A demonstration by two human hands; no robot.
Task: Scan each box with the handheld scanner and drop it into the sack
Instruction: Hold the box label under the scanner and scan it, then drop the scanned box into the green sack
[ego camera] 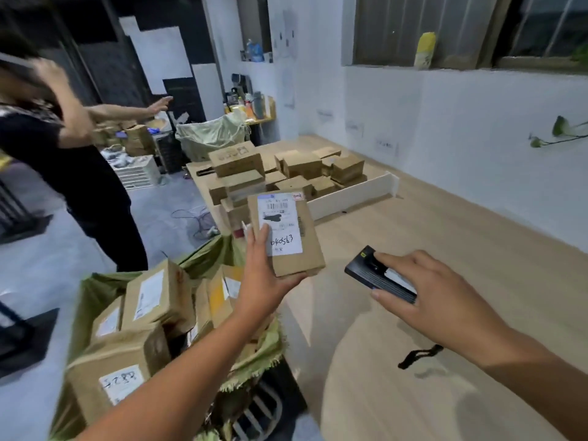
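My left hand [262, 275] holds a small cardboard box [305, 246] up above the table edge, its white label with handwritten numbers facing me and my thumb across the label's lower left. My right hand [432, 294] grips a dark handheld scanner [377, 275] to the right of the box, its front end pointing left toward the box with my forefinger on top. Below my left arm, a green sack [95, 283] stands open with several labelled boxes [156, 297] inside.
A heap of cardboard boxes [299, 168] lies at the far end of the wooden table [429, 249], behind a white divider [353, 195]. A person in black [76, 173] stands at the left with arms raised. A second green sack [210, 132] sits farther back. A black strap [420, 354] lies on the table.
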